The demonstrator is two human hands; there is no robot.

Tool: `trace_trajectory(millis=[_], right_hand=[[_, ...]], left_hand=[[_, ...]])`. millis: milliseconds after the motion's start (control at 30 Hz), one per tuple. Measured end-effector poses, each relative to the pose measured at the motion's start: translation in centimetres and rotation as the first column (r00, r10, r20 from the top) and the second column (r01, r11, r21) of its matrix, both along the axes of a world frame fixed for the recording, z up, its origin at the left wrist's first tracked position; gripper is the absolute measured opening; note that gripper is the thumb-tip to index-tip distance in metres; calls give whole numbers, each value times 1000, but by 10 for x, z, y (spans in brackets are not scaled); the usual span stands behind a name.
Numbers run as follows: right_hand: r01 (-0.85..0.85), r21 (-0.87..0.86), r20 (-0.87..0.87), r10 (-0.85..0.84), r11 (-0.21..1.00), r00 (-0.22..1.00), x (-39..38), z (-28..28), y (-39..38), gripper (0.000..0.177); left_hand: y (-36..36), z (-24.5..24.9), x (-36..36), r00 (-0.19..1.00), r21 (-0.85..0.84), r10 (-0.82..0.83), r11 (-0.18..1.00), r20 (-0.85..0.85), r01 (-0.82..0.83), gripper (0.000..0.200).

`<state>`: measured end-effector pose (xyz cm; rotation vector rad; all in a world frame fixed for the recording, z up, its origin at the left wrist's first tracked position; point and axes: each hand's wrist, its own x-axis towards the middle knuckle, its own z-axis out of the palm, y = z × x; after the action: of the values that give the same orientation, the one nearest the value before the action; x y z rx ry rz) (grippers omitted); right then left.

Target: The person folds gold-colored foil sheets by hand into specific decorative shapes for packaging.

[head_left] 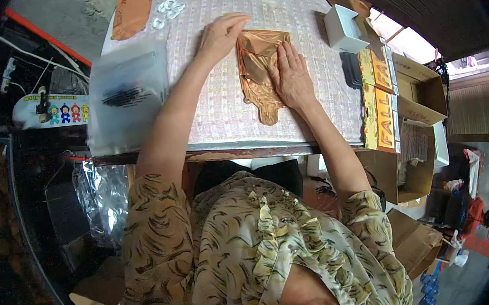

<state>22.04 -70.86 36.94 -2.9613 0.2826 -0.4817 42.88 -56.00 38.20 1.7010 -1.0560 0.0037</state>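
Note:
A shiny copper-coloured foil piece point(258, 66) lies folded flat on the cloth-covered table point(218, 120), with a crumpled lower end and a rounded tab towards me. My right hand point(294, 80) rests flat on its right side, fingers stretched out and pointing away from me. At its upper left corner is my left hand point(222, 36), turned on its edge with the fingers extended to the right. Left of my left forearm lies a stack of clear plastic bags point(127, 99) with dark print on it.
More copper-coloured pieces point(132, 11) lie along the far side, near several small white rings point(169, 10). A white open box point(345, 28), a dark flat object point(351, 70) and yellow-orange boxes marked FALL point(384, 118) line the right edge. Cardboard boxes point(417, 86) stand beyond.

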Motion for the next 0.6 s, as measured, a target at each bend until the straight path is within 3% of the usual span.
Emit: trace_trajectory(millis=[33, 100, 133, 200, 433, 533, 600], right_hand=[[-2, 5, 8, 2, 1000, 1000, 1, 0, 0, 66], [1, 12, 8, -2, 1000, 1000, -2, 0, 0, 66], [-1, 15, 8, 1, 1000, 1000, -2, 1, 1, 66], [-3, 21, 8, 3, 1000, 1000, 0, 2, 1, 65], [-13, 39, 33, 11, 999, 999, -1, 0, 1, 65], [-16, 30, 26, 15, 999, 1000, -1, 1, 0, 65], [-13, 24, 24, 13, 1000, 1000, -1, 0, -1, 66]], left_hand=[[1, 3, -7, 1000, 3, -6, 1000, -5, 6, 31], [6, 13, -27, 934, 380, -66, 922, 351, -77, 41], [6, 8, -25, 935, 382, -69, 921, 347, -73, 41], [10, 0, -16, 924, 508, -229, 860, 306, 45, 48], [12, -8, -15, 892, 559, -269, 829, 364, 22, 52], [14, 5, -23, 891, 673, -304, 740, 337, -2, 60], [13, 0, -22, 849, 670, -311, 739, 428, -67, 65]])
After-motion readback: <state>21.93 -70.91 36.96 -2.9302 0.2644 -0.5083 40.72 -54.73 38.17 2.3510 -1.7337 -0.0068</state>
